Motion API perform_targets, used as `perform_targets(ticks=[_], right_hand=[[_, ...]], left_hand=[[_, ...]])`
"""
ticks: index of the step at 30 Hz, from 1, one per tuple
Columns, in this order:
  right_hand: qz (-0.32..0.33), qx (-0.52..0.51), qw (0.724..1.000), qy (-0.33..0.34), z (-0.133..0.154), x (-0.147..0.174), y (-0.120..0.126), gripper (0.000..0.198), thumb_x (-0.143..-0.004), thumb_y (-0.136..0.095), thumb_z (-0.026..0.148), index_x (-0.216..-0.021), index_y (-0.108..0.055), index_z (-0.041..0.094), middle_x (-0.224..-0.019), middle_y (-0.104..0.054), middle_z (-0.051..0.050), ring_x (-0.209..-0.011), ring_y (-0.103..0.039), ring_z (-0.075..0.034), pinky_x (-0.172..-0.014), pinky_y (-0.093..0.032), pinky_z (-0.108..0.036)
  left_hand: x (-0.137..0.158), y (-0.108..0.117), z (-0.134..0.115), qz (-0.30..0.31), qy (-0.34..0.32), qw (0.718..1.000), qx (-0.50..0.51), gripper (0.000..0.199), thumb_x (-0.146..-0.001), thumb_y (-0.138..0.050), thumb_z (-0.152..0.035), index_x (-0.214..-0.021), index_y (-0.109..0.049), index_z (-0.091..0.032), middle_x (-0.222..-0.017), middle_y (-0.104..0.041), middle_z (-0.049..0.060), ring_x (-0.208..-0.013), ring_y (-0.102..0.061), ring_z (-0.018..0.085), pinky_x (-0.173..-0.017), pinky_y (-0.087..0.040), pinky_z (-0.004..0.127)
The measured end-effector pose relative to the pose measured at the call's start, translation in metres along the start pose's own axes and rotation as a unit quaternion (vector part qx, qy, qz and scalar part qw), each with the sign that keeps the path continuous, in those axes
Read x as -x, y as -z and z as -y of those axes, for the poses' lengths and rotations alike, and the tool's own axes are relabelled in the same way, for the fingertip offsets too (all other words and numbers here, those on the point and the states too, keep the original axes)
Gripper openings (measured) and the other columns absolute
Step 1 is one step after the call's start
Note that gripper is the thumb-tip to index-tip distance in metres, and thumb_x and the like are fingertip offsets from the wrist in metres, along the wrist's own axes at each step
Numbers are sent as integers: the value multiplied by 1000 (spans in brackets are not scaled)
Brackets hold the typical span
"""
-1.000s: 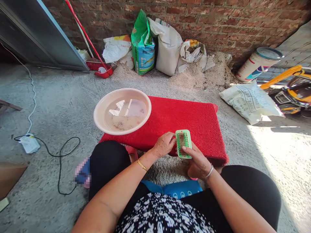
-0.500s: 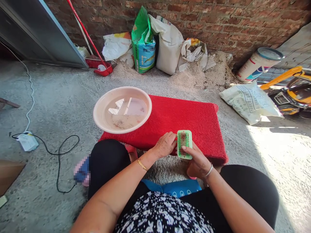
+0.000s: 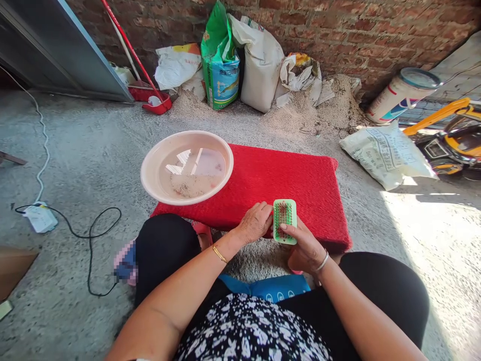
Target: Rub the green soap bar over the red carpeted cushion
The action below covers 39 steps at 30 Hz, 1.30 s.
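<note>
My right hand [image 3: 305, 245] grips a light green scrub brush [image 3: 284, 221] with its bristle side facing up. The thumb lies across the lower bristles, which are brownish at the tips. My left hand [image 3: 256, 223] is closed just left of the brush, its fingertips partly hidden; a speck of red shows by them, and I cannot tell what they hold. Both hands are over the near edge of a low table covered with red plush cloth [image 3: 285, 175]. On the cloth's left part stands a pale pink basin [image 3: 149, 173] of cloudy water with sediment at the bottom.
Sacks line the brick wall, among them a green and blue sack [image 3: 223, 82] and a white sack [image 3: 262, 75], beside spilled grain [image 3: 300, 118]. A red dustpan [image 3: 162, 106] stands left of them. A power strip [image 3: 40, 218] with cables lies on the concrete floor at left.
The view has shifted slightly, so the scene sits a little higher and further left. Both hands and the brush keep nearly the same pose.
</note>
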State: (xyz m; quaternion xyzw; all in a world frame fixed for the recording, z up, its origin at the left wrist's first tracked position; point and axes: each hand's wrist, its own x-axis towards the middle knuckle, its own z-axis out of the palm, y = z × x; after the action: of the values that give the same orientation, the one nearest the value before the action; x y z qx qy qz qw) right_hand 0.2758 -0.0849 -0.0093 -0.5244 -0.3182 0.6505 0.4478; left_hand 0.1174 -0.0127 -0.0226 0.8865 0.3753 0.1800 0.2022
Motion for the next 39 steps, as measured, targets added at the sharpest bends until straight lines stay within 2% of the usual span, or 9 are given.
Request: perform_targets(ticks=[7, 15, 21, 28, 35, 39], right_hand=[[-2, 8, 1000, -4, 4, 2, -1, 48, -73, -72, 40, -116, -58, 24, -103, -66, -4, -90, -58, -21, -76, -46, -33], [-13, -6, 1000, 10, 3, 5, -5, 57, -75, -69, 39, -127, -51, 26, -110, -65, -4, -95, -59, -23, -79, -47, -34], [4, 20, 1000, -7, 5, 2, -1, 55, -73, -70, 41, -123, -54, 25, -110, -66, -5, -95, -59, -24, -79, -48, -35], [8, 2, 1000, -2, 8, 5, -7, 49, -73, -70, 41, -117, -57, 25, -110, -66, -5, -99, -59, -25, -82, -48, -36], [-15, -16, 1000, -3, 7, 8, -11, 42, -74, -70, 36, -113, -57, 24, -110, -66, -4, -98, -59, -24, -81, -48, -34], [-33, -14, 999, 7, 7, 8, -11, 45, -74, -70, 36, -116, -57, 25, -109, -66, -3, -99, -58, -23, -83, -47, -34]], left_hand=[[0, -1, -3, -4, 1, 1000, -3, 23, -98, -37, -29, -94, -55, -16, -90, -56, 7, -85, -50, 20, -76, -42, 33], [0, -3, -2, 7, -6, 999, -42, 21, -98, -37, -28, -96, -54, -17, -92, -56, 7, -85, -49, 21, -75, -43, 33], [0, -4, -3, 3, 2, 999, -45, 23, -98, -35, -30, -93, -54, -18, -90, -56, 7, -84, -49, 21, -74, -42, 33], [0, -8, -2, -5, 7, 1000, -28, 26, -99, -32, -31, -92, -54, -18, -89, -55, 7, -84, -50, 21, -73, -42, 34], [-2, -7, -3, -5, 13, 1000, -26, 19, -97, -38, -29, -92, -54, -18, -89, -56, 7, -84, -51, 21, -71, -43, 33], [-2, -6, -3, -5, 17, 1000, -13, 18, -95, -41, -29, -94, -55, -19, -89, -57, 7, -85, -52, 21, -74, -44, 33]])
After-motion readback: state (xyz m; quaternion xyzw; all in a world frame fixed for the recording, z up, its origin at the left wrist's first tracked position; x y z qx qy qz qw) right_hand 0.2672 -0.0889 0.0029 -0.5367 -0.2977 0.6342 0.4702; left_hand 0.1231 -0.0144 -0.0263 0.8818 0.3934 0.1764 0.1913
